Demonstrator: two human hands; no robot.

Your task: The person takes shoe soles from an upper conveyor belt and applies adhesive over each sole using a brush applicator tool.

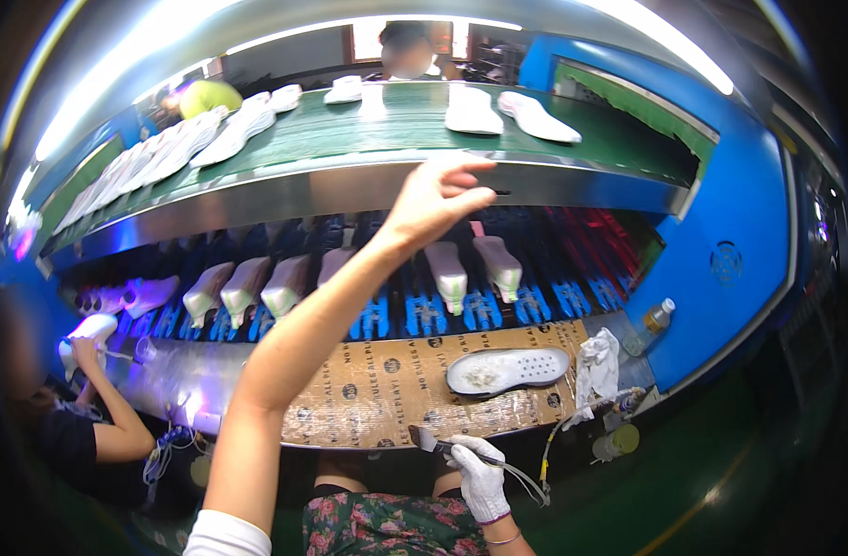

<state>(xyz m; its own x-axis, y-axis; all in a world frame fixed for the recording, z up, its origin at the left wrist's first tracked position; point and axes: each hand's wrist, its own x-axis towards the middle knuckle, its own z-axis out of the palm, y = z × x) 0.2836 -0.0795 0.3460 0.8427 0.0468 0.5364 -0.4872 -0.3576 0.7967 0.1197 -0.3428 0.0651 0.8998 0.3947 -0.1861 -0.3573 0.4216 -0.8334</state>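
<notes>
Near the front edge of the belt [387, 139], I have my bare left hand [442, 197], fingers loosely spread. At the front edge of the worktop [225, 361], my gloved right hand [480, 477] has its fingers wrapped around a brush [427, 439]. Toward the worktop's right end lies a sole [509, 371], beside a cloth [597, 366].

A: Look at the left forearm [299, 357], stretched right across and hiding part of a shoe upper [334, 263]!
B: And down low, the white sleeve [227, 536] and floral cloth [387, 530] run off the bottom edge!
A: The brush handle [441, 447]?
B: Partly lost inside the gloved right grip [482, 484]!
A: Beyond the conveyor [401, 139], a co-worker's face [407, 58] is pure blur!
</notes>
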